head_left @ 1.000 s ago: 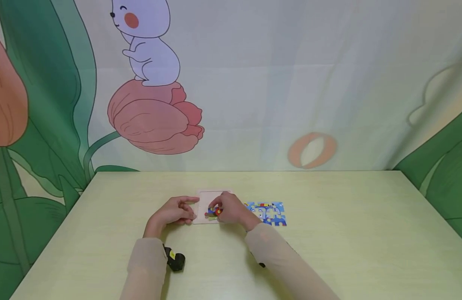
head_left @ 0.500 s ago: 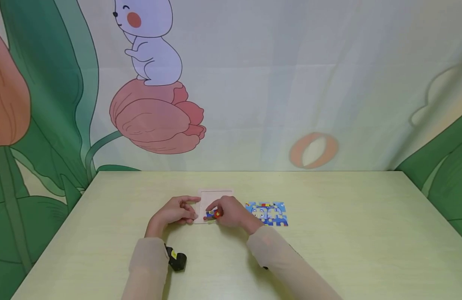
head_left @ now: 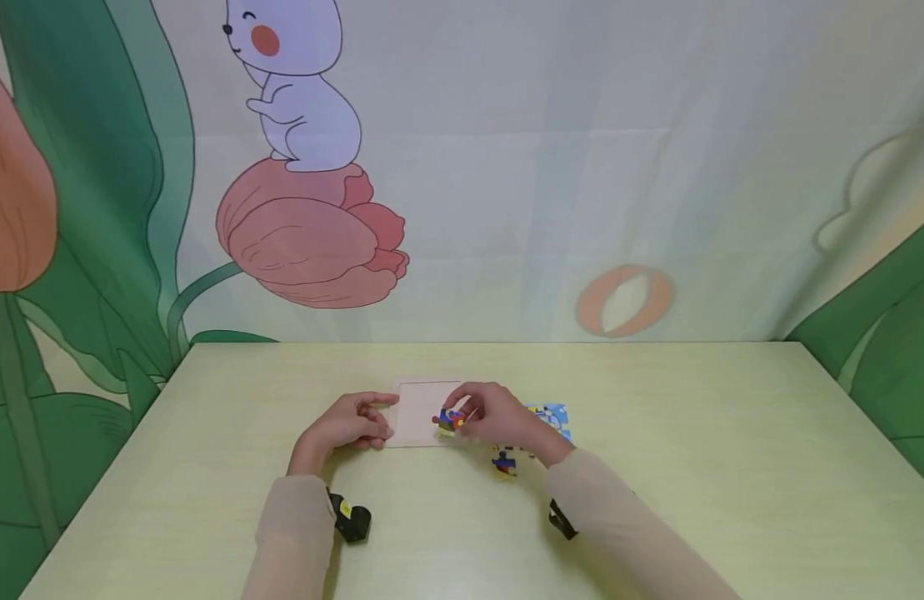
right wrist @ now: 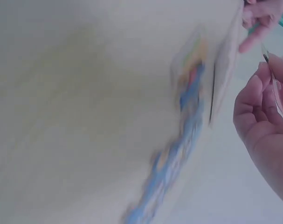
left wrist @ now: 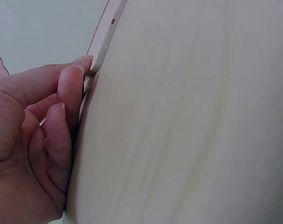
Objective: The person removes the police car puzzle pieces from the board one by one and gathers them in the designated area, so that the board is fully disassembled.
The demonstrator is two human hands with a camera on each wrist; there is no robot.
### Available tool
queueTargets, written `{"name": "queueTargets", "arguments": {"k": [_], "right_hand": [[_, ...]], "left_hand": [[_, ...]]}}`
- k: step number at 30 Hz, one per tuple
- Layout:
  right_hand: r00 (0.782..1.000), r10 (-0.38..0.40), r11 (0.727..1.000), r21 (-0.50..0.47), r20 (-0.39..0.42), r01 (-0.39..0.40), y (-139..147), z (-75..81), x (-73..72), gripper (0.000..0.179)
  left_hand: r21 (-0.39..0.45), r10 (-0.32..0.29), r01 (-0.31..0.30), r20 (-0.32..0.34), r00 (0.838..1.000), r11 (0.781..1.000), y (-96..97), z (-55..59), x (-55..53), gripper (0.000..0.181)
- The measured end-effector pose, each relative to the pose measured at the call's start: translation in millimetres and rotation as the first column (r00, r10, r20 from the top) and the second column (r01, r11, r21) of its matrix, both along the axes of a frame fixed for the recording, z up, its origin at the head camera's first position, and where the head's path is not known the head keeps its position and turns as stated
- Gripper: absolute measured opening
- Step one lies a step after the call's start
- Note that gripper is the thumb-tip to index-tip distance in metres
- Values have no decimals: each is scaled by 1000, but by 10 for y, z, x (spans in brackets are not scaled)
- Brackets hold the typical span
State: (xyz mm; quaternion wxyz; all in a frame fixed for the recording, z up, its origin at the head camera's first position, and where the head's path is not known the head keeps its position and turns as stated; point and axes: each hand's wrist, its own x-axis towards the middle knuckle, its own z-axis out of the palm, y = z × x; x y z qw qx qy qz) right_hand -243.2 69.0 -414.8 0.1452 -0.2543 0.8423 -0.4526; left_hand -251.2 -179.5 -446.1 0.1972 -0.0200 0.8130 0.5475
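My left hand rests at the left edge of a pale, flat puzzle tray, index finger straight along it and thumb touching lower down. In the left wrist view, the fingertips meet the edge of the tray. Over the tray's right side, my right hand pinches a colourful bit of jigsaw puzzle pieces; whether it is one piece or a few joined I cannot tell. That bit shows edge-on in the right wrist view, between thumb and fingers of the right hand.
A joined blue puzzle section lies right of the tray, partly behind my right hand and wrist. Loose puzzle pieces lie nearer me. The pale wooden table ends at a printed curtain.
My right hand has lifted and moved right with the puzzle pieces, away from the tray's lower middle. Loose pieces formerly covered by the right arm now show. The left hand stays put.
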Motion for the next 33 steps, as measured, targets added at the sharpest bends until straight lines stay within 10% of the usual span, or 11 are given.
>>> {"name": "queueTargets", "arguments": {"k": [12, 23, 33], "right_hand": [[989, -87, 995, -27, 123, 91, 843, 53, 244, 23], [985, -87, 996, 38, 148, 82, 1000, -117, 370, 21], [998, -54, 981, 185, -38, 60, 964, -142, 403, 25]], "left_hand": [[-11, -2, 2, -3, 1000, 1000, -10, 1, 6, 51], [-2, 1, -1, 6, 1000, 1000, -1, -27, 5, 51], [9, -1, 1, 15, 1000, 1000, -4, 4, 0, 52]]}}
